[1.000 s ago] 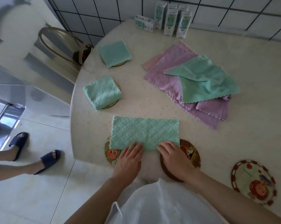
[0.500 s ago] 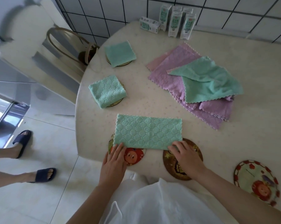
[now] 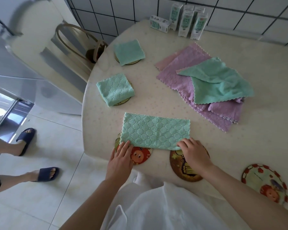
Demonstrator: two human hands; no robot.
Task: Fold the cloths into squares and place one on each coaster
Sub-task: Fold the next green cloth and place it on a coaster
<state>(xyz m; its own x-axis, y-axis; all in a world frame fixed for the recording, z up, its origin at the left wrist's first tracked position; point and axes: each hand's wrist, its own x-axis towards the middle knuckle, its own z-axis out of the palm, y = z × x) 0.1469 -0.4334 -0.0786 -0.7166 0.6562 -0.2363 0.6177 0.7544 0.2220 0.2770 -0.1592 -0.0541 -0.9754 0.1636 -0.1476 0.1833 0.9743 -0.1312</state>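
A green cloth (image 3: pixel 154 131), folded into a long rectangle, lies near the table's front edge. My left hand (image 3: pixel 120 159) pinches its near left corner and my right hand (image 3: pixel 193 152) pinches its near right corner. Under the cloth's near edge sit a cartoon coaster (image 3: pixel 140 156) and a brown coaster (image 3: pixel 185 168). A third bare coaster (image 3: pixel 265 183) lies at the front right. Two folded green squares (image 3: pixel 115 89) (image 3: pixel 129 52) rest on coasters at the left. A pile of purple cloths (image 3: pixel 186 75) with a loose green cloth (image 3: pixel 219 83) on top lies at the back right.
Several cartons (image 3: pixel 185 22) stand at the back by the tiled wall. A chair (image 3: pixel 70 45) stands left of the round table (image 3: pixel 264 80). Another person's feet in blue slippers (image 3: pixel 46 174) are on the floor at the left.
My hands slid apart along the cloth's near edge, from the middle out to its two near corners. The cloth has kept its place.
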